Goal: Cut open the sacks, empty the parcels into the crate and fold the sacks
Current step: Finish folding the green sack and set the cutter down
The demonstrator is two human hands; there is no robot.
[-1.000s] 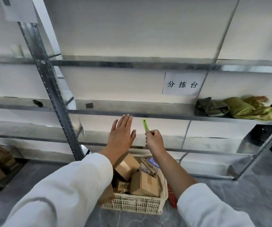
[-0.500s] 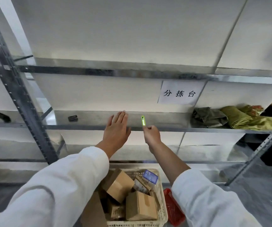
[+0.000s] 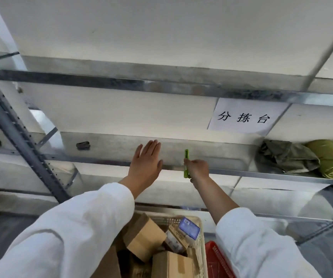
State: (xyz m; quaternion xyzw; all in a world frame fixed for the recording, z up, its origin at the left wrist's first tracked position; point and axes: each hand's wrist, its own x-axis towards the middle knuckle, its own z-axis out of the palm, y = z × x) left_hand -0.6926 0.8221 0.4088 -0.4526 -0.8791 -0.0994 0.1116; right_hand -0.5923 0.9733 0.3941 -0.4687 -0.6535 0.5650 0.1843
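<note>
Right hand [image 3: 197, 169] pinches a green cutter [image 3: 186, 163] upright at the metal shelf [image 3: 109, 146] — likely to park it. Left hand [image 3: 145, 163] is flat, empty — parcels [image 3: 143, 235] fill the crate [image 3: 201, 247].

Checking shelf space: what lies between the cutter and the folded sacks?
Head view: only bare metal shelf between the green cutter in the right hand and the folded sacks.

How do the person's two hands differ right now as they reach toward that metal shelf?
The left hand is open and flat with fingers spread, holding nothing; the right hand is closed around a green cutter. The left hand shows its back with fingers pointing up toward the shelf; the right hand is curled into a fist, the cutter standing upright from it. Both reach up at about the same height from white sleeves, above the crate of parcels.
</note>
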